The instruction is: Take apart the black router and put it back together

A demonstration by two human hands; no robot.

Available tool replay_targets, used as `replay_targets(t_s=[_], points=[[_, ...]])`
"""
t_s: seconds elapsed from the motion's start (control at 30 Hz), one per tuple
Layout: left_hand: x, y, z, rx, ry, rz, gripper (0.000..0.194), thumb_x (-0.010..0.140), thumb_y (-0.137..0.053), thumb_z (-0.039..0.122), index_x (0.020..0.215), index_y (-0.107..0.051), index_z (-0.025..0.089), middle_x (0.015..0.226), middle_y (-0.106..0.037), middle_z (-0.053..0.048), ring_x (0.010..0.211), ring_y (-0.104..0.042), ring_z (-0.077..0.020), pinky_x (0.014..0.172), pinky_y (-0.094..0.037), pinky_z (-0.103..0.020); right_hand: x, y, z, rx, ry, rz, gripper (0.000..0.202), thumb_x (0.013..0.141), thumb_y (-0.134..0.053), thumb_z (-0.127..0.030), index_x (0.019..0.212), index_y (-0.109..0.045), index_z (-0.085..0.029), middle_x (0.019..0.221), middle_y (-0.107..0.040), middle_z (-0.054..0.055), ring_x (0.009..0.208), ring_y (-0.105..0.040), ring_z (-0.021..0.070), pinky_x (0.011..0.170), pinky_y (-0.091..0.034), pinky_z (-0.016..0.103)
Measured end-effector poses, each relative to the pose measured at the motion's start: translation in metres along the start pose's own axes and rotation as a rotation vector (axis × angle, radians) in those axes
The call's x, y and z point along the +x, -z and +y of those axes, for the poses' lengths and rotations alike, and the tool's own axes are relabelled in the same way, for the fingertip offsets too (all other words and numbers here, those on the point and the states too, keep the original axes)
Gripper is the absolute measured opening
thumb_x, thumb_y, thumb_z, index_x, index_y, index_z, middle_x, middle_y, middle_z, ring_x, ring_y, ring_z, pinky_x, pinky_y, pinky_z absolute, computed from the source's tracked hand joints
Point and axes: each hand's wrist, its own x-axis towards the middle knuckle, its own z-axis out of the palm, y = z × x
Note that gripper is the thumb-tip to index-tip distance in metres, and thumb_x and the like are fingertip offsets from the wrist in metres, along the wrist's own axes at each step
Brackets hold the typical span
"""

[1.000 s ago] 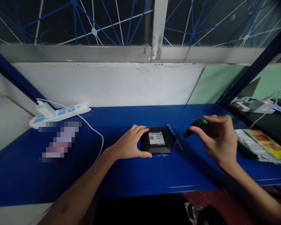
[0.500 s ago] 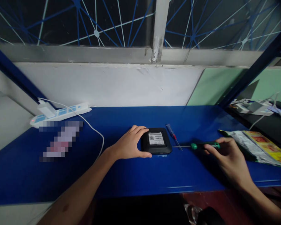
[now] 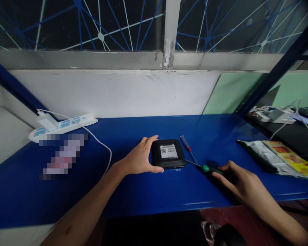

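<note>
A flat black box [image 3: 156, 158] with rounded corners and a white printed label lies on the blue table [image 3: 143, 194]. My left hand [image 3: 141, 155] grips its left side, thumb along the near edge and fingers at the far left corner. In my right hand [image 3: 240, 181] is a green-and-black screwdriver [image 3: 205, 168], closed in the fingers by its handle. The shaft points left, its tip at the right edge of the box; I cannot tell how deep it sits. A second screwdriver [image 3: 186, 143], with a clear handle and a red collar, lies just beyond the shaft.
A white power strip [image 3: 66, 127] with a plugged-in charger and white cable [image 3: 100, 138] lies at the back left. Nearer is a pixelated patch. A green, silver and yellow bag [image 3: 282, 159] lies on the right. Behind the table rises a white wall [image 3: 123, 92].
My right hand has come nearer and lower, so the screwdriver now slants, handle toward me. My left hand keeps its grip on the box. The whole view has shifted slightly.
</note>
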Motion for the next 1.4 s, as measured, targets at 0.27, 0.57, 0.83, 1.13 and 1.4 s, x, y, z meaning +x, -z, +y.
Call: replay_targets(t_s=[0.27, 0.57, 0.83, 1.13, 1.4], points=[[0.001, -0.001, 0.001, -0.006, 0.028, -0.005, 0.130, 0.058, -0.080, 0.068, 0.157, -0.013, 0.018, 0.147, -0.040, -0.020, 0.136, -0.039, -0.0423, 0.111, -0.038, -0.059, 0.019, 0.010, -0.005, -0.125, 0.096, -0.089, 0.027, 0.094, -0.058, -0.051, 0.091, -0.056, -0.024, 0.085, -0.071, 0.004, 0.069, -0.070, 0.0197, 0.063, -0.052, 0.030], [0.000, -0.001, 0.002, -0.017, 0.057, -0.032, 0.131, 0.057, -0.079, 0.072, 0.158, -0.013, 0.018, 0.149, -0.037, -0.019, 0.138, -0.036, -0.0437, 0.111, -0.038, -0.059, 0.042, 0.022, -0.006, -0.195, 0.165, -0.164, 0.030, 0.094, -0.057, -0.053, 0.091, -0.058, -0.023, 0.081, -0.071, 0.003, 0.063, -0.068, 0.0176, 0.059, -0.050, 0.029], [0.001, -0.002, 0.005, -0.018, 0.058, -0.047, 0.131, 0.058, -0.078, 0.068, 0.158, -0.012, 0.015, 0.149, -0.037, -0.019, 0.138, -0.035, -0.0426, 0.111, -0.037, -0.059, 0.048, 0.028, -0.011, -0.182, 0.157, -0.220, 0.037, 0.093, -0.053, -0.059, 0.085, -0.057, -0.024, 0.079, -0.072, 0.004, 0.061, -0.068, 0.0183, 0.056, -0.049, 0.031], [0.001, -0.004, 0.004, -0.033, 0.061, -0.058, 0.136, 0.057, -0.080, 0.066, 0.159, -0.007, 0.011, 0.150, -0.037, -0.021, 0.137, -0.033, -0.0429, 0.110, -0.036, -0.058, 0.059, 0.037, -0.022, -0.217, 0.185, -0.293, 0.043, 0.095, -0.045, -0.064, 0.084, -0.061, -0.025, 0.077, -0.072, 0.004, 0.064, -0.072, 0.0219, 0.058, -0.052, 0.034], [0.003, -0.003, 0.005, -0.014, 0.066, -0.077, 0.139, 0.055, -0.080, 0.065, 0.159, -0.006, 0.008, 0.152, -0.036, -0.023, 0.137, -0.032, -0.0428, 0.110, -0.036, -0.057, 0.067, 0.043, -0.031, -0.264, 0.254, -0.328, 0.045, 0.098, -0.040, -0.061, 0.083, -0.062, -0.025, 0.071, -0.070, 0.003, 0.058, -0.069, 0.0201, 0.053, -0.050, 0.033]])
